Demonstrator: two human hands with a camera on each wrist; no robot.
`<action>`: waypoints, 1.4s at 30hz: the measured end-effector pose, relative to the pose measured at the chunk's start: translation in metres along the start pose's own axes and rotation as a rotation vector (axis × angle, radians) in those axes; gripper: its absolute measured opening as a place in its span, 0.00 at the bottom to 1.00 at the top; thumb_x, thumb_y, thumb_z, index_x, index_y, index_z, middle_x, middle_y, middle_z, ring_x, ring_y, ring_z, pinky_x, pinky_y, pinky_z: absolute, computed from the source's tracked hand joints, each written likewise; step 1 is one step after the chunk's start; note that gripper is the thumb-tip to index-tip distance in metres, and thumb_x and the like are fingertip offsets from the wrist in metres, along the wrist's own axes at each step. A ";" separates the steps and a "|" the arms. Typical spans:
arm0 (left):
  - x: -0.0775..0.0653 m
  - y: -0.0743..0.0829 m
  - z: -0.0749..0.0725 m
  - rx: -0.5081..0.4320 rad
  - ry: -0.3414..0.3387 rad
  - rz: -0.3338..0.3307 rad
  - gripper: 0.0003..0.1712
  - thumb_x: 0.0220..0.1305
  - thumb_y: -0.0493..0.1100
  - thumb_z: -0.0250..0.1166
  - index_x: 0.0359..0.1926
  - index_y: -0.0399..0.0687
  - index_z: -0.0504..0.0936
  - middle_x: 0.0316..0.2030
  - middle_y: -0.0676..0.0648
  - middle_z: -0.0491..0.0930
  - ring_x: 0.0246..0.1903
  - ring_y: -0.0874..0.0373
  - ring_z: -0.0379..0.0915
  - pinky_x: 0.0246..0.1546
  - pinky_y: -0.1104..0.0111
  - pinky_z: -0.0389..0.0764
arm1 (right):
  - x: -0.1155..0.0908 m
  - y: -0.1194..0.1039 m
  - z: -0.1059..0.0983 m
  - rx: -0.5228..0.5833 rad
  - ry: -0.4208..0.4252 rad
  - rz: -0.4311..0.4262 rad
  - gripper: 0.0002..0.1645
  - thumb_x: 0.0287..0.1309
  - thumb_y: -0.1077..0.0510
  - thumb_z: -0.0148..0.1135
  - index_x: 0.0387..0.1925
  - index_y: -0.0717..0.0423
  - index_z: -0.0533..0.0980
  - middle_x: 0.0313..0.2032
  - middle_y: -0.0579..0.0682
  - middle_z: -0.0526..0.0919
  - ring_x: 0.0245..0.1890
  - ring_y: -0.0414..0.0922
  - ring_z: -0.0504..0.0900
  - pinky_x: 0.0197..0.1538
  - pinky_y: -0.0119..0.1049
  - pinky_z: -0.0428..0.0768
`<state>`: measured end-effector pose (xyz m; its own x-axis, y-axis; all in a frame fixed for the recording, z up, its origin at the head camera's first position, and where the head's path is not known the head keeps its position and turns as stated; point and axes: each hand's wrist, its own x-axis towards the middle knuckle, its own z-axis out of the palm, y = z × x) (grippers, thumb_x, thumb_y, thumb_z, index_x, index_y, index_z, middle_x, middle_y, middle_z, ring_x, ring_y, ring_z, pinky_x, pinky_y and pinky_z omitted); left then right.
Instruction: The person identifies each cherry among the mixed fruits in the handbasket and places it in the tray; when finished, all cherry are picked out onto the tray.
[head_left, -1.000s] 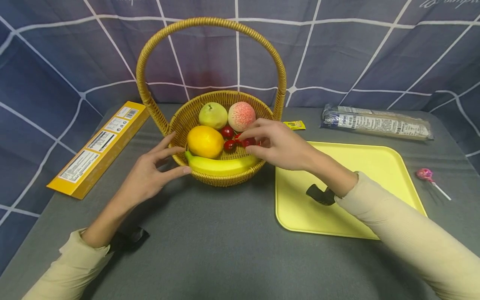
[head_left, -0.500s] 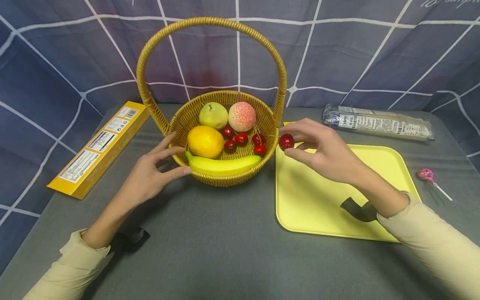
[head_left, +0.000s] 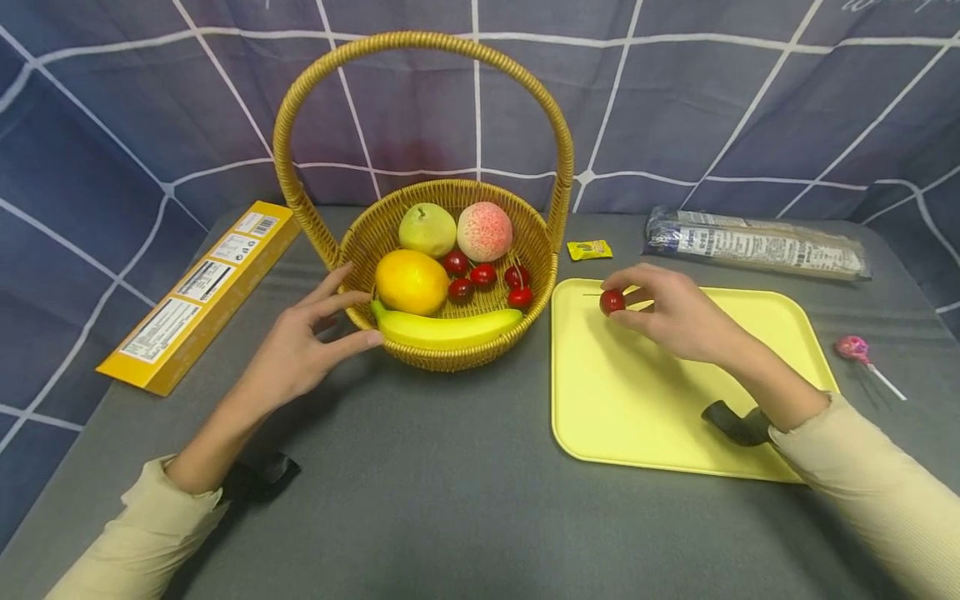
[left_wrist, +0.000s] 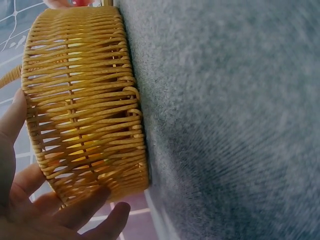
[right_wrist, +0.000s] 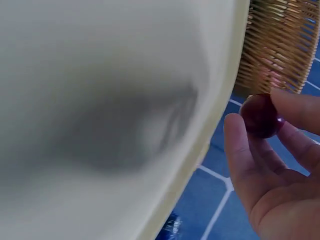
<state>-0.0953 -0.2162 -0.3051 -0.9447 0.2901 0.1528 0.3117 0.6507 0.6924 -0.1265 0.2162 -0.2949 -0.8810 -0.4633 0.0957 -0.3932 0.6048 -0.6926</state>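
Note:
My right hand (head_left: pixel 684 318) pinches a dark red cherry (head_left: pixel 612 302) between thumb and fingertips, over the far left part of a yellow tray (head_left: pixel 630 421). In the right wrist view the cherry (right_wrist: pixel 260 116) shows close, and the hand's shadow falls on the tray. My left hand (head_left: pixel 296 346) rests on the near left side of a wicker basket (head_left: pixel 450 360), thumb and fingers spread along its rim and wall. Inside the basket lie a banana (head_left: pixel 446 330), a yellow lemon-like fruit (head_left: pixel 411 282), a green pear-like fruit (head_left: pixel 427 230), a peach (head_left: pixel 484 232) and several cherries (head_left: pixel 483 276).
The basket's tall handle (head_left: pixel 420 40) arches over the fruit. A long orange box (head_left: pixel 198 296) lies at left. Behind the tray are a small yellow packet (head_left: pixel 589 250) and a long clear-wrapped package (head_left: pixel 757 243). A pink lollipop (head_left: pixel 852 348) lies right of the tray.
My right hand has come out of the basket with a cherry and moved right to over the tray. The left hand has stayed at the basket.

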 end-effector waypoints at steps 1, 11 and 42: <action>0.000 0.000 0.000 -0.001 0.002 0.001 0.30 0.61 0.49 0.72 0.61 0.41 0.78 0.75 0.45 0.54 0.70 0.41 0.53 0.58 0.40 0.69 | 0.001 0.002 0.001 -0.012 -0.004 -0.002 0.17 0.57 0.71 0.65 0.49 0.65 0.79 0.44 0.56 0.82 0.45 0.55 0.84 0.48 0.44 0.81; -0.001 0.000 -0.001 -0.019 -0.011 -0.001 0.30 0.62 0.49 0.71 0.62 0.40 0.78 0.75 0.45 0.52 0.71 0.40 0.53 0.59 0.39 0.68 | 0.006 0.013 0.010 -0.105 -0.027 -0.018 0.17 0.52 0.75 0.64 0.45 0.64 0.82 0.38 0.54 0.82 0.43 0.55 0.82 0.50 0.51 0.76; -0.001 -0.001 -0.001 -0.001 -0.016 0.007 0.30 0.62 0.49 0.71 0.62 0.42 0.78 0.76 0.46 0.52 0.71 0.40 0.52 0.59 0.38 0.67 | 0.010 -0.034 0.014 -0.055 0.100 -0.122 0.13 0.59 0.65 0.67 0.46 0.57 0.83 0.46 0.51 0.83 0.42 0.53 0.83 0.47 0.50 0.80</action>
<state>-0.0951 -0.2175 -0.3050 -0.9407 0.3061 0.1465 0.3186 0.6479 0.6919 -0.1185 0.1818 -0.2798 -0.8465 -0.4704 0.2492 -0.5103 0.5838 -0.6314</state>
